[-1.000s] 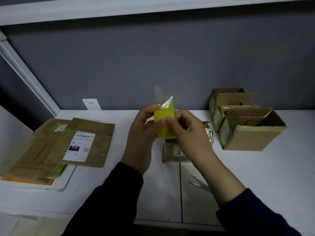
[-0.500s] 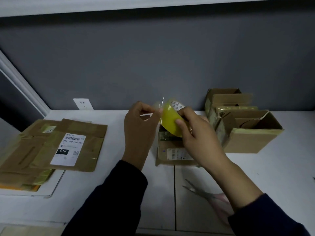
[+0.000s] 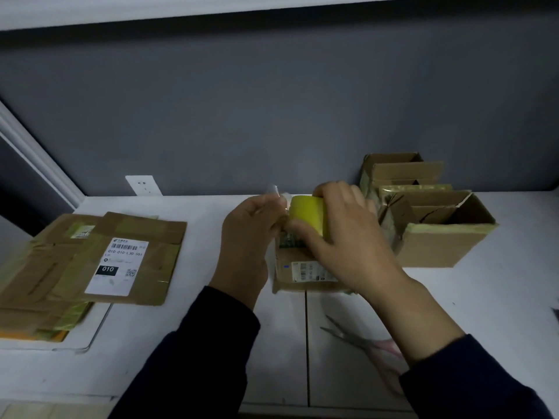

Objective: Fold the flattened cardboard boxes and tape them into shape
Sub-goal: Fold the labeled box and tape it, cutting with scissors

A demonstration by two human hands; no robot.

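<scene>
Head view: I saw the right hand [image 3: 348,237] gripping the yellow tape roll [image 3: 307,217] over a small cardboard box [image 3: 302,273]; the left hand [image 3: 251,237] pinched the loose tape end [image 3: 272,190].

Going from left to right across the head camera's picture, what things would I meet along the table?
stack of flattened cardboard boxes → left hand → yellow tape roll → right hand, gripping the roll → open folded boxes

tape roll [image 3: 305,216] 1 | scissors [image 3: 363,343] 1 | open boxes [image 3: 438,246] 2 | hands [image 3: 245,246] 2
</scene>
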